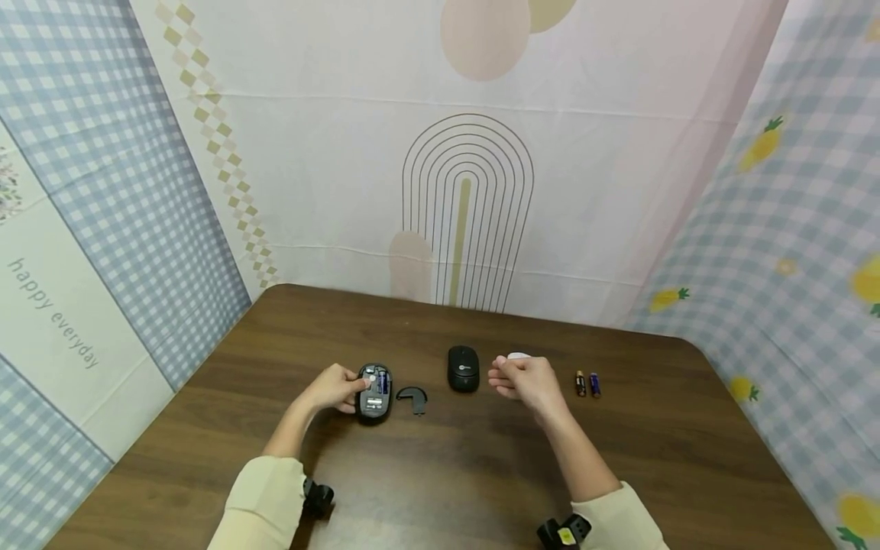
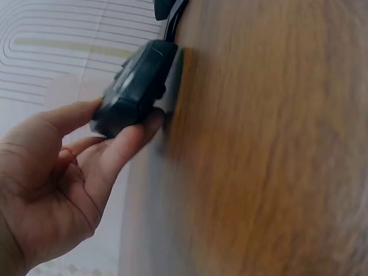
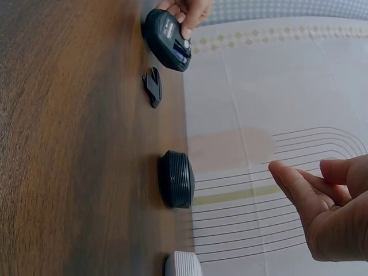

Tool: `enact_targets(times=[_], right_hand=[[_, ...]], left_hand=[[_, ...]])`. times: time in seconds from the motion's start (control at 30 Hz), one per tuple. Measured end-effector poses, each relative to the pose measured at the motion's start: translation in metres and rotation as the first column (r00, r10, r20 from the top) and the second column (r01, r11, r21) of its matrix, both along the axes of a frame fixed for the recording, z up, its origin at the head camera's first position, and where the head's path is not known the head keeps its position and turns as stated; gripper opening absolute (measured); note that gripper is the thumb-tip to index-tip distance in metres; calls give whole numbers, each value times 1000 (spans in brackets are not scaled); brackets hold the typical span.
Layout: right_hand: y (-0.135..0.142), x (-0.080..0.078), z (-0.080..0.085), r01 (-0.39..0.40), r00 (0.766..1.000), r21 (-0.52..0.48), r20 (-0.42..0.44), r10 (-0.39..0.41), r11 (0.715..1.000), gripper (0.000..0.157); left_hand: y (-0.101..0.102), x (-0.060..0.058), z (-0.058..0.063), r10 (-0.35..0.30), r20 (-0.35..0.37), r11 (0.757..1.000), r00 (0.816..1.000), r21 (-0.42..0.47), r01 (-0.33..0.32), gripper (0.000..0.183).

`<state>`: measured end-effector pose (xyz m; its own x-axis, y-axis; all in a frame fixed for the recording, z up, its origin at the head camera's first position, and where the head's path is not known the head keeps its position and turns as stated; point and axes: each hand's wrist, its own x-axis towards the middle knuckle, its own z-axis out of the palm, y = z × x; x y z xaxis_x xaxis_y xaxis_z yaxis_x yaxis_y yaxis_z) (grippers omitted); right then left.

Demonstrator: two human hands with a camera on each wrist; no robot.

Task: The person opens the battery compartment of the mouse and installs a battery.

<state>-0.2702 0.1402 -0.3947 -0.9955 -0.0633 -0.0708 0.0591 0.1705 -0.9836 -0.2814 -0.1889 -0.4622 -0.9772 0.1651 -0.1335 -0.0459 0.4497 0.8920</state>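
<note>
My left hand (image 1: 337, 387) grips a black computer mouse (image 1: 374, 403) by its left side, thumb on its upturned underside. The mouse's battery bay is uncovered, and a blue battery (image 1: 382, 382) lies in it. In the left wrist view the fingers hold the mouse (image 2: 135, 86) from below, tilted. Just right of it lies the loose black battery cover (image 1: 415, 397). My right hand (image 1: 532, 382) hovers above the table with loosely bent fingers, nothing between them. In the right wrist view thumb and fingers stand apart. A white mouse (image 1: 519, 355) is partly hidden behind this hand.
Another black mouse (image 1: 464, 368) sits upright on the brown table (image 1: 426, 473) between the hands. To the right of my right hand lie a gold-and-black battery (image 1: 580, 383) and a blue battery (image 1: 595, 385). Patterned cloth (image 1: 330, 176) hangs behind the table and on both sides.
</note>
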Motion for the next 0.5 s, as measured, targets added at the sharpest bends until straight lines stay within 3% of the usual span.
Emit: enact_targets(times=[0.3,0.5], right_hand=[[5,0,1,11,1000,-12,17,-11,1000,31],[9,-1,1,17,1000,-17,19,-17,1000,30]], left_hand=[[8,0,6,89,5,990,996,-113,-87,25],[17,1,8,154,-102,951,983,-254,-175,20]])
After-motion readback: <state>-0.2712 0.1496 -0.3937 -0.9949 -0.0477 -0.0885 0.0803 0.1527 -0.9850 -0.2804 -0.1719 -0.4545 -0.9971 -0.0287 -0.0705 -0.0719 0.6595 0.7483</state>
